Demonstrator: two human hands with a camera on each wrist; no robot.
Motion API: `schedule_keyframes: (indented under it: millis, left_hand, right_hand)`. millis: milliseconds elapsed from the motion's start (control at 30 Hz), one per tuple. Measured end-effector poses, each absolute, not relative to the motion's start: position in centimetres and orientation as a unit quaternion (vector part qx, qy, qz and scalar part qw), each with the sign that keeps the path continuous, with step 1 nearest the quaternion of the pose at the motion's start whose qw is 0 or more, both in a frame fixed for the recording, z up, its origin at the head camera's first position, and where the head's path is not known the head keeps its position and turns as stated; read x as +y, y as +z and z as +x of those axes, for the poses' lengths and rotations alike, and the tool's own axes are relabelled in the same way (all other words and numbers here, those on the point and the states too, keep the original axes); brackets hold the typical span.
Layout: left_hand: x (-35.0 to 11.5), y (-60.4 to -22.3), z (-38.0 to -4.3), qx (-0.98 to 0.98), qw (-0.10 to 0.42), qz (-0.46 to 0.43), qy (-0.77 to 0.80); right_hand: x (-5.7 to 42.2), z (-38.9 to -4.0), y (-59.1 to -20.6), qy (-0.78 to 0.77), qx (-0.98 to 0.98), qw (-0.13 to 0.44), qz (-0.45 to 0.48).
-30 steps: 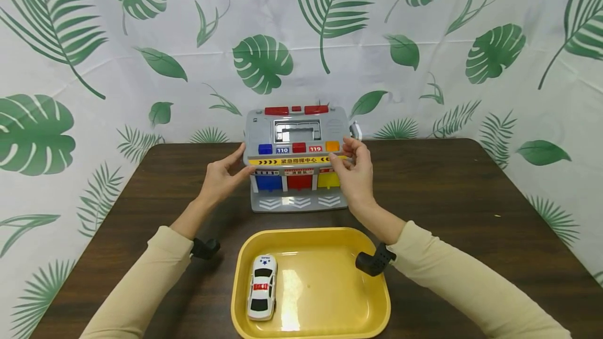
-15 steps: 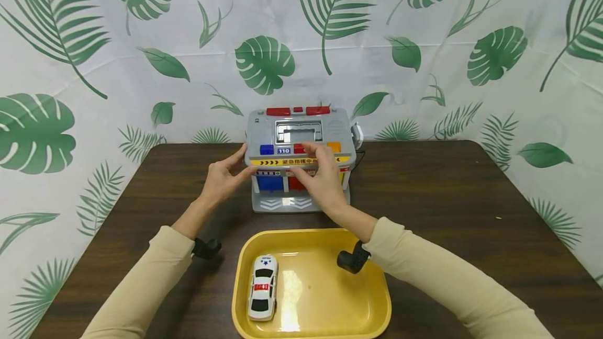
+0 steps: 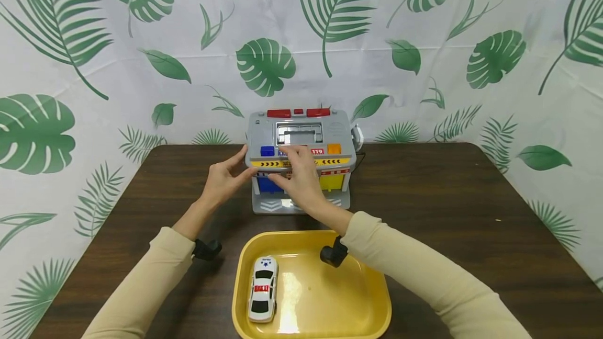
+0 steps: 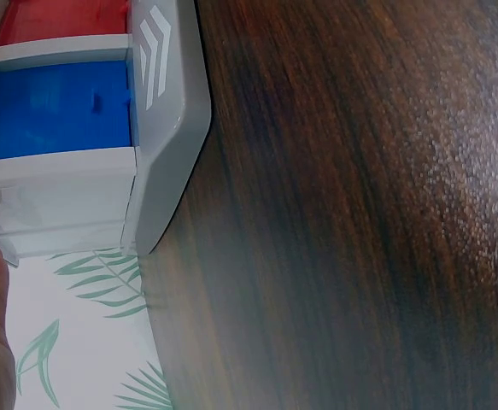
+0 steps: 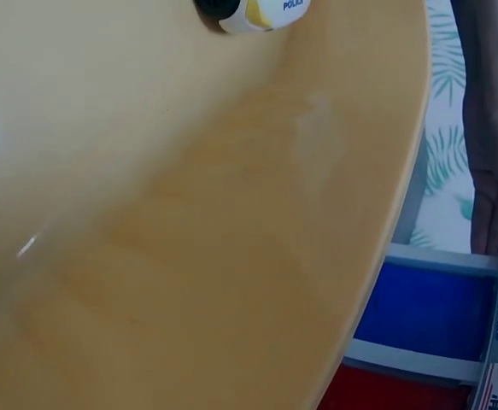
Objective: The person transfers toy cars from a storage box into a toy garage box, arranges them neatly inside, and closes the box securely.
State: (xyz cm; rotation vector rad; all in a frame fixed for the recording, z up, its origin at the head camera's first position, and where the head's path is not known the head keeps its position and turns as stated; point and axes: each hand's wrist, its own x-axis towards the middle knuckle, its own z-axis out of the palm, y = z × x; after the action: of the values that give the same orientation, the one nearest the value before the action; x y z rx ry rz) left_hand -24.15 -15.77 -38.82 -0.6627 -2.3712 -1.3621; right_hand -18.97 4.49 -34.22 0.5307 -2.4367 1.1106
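A grey toy garage (image 3: pixel 335 128) stands at the back of the table, with blue, red and yellow doors under a yellow-striped roof edge. My left hand (image 3: pixel 222 179) holds its front left corner, thumb at the roof's front edge and fingers along the side. The left wrist view shows the blue door (image 4: pixel 56 111) close to that hand. In front of the roof's middle is my right hand (image 3: pixel 301 179), thumb and fingers spread apart, nothing between them. Its fingertips overlap the 110 label beside the blue button (image 3: pixel 267 151). The red door is mostly hidden behind it.
A yellow tray (image 3: pixel 339 297) lies in front of the garage, below my right forearm. Inside it at the left is a white toy police car (image 3: pixel 261 289). A leaf-print cloth (image 3: pixel 198 98) hangs behind the dark wooden table (image 3: pixel 438 198).
My right hand has moved left along the roof's front, from the orange button past the red one toward the blue. The left hand has stayed at the corner.
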Motion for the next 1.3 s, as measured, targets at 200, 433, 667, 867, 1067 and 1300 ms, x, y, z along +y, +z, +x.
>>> schedule_keyframes:
  millis: [200, 433, 667, 867, 1067, 1300]
  left_hand:
    - [-15.6, -38.5, -24.0, -0.832, 0.162, -0.232, -0.478]
    - [-14.8, -36.0, -21.9, -0.838, 0.156, -0.231, -0.469]
    - [-14.8, -36.3, -22.2, -0.835, 0.159, -0.235, -0.472]
    - [-15.5, -38.4, -23.9, -0.834, 0.158, -0.23, -0.476]
    - [-15.7, -38.5, -24.0, -0.834, 0.153, -0.229, -0.478]
    - [-15.7, -38.5, -23.9, -0.839, 0.151, -0.221, -0.474]
  right_hand:
    - [4.3, -19.5, -34.7, 0.343, -0.889, 0.232, 0.196]
    - [3.8, -19.8, -35.0, 0.313, -0.894, 0.246, 0.204]
    - [3.5, -20.0, -35.1, 0.297, -0.9, 0.254, 0.192]
    - [3.5, -20.2, -35.3, 0.28, -0.9, 0.274, 0.193]
    - [3.5, -20.3, -35.4, 0.279, -0.896, 0.287, 0.193]
    - [3.4, -20.3, -35.4, 0.291, -0.892, 0.286, 0.194]
